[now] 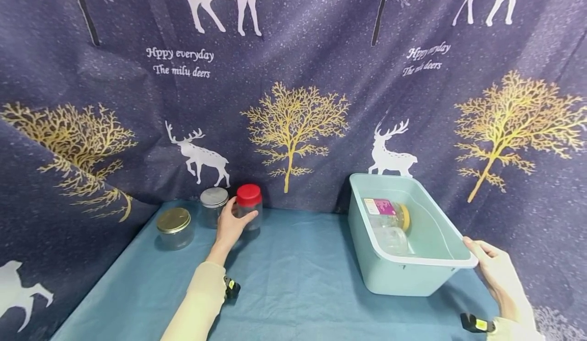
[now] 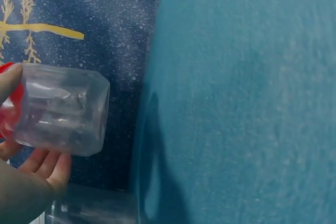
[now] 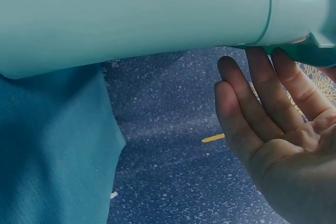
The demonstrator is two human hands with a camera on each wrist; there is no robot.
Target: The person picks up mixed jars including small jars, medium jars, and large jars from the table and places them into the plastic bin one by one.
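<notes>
My left hand grips a clear plastic jar with a red screw lid, thumb on one side and fingers on the other. In the left wrist view the jar's base stands apart from the blue cloth. Close to its left is a clear jar with a silver lid, partly behind the hand. A shorter jar with a gold lid sits further left. On the right, my right hand holds the rim of a pale green plastic bin at its near right corner, with fingers under the rim.
Inside the bin lie a yellow-lidded jar with a purple label and another clear jar. Blue cloth covers the table. A dark blue printed curtain hangs along the back and left side.
</notes>
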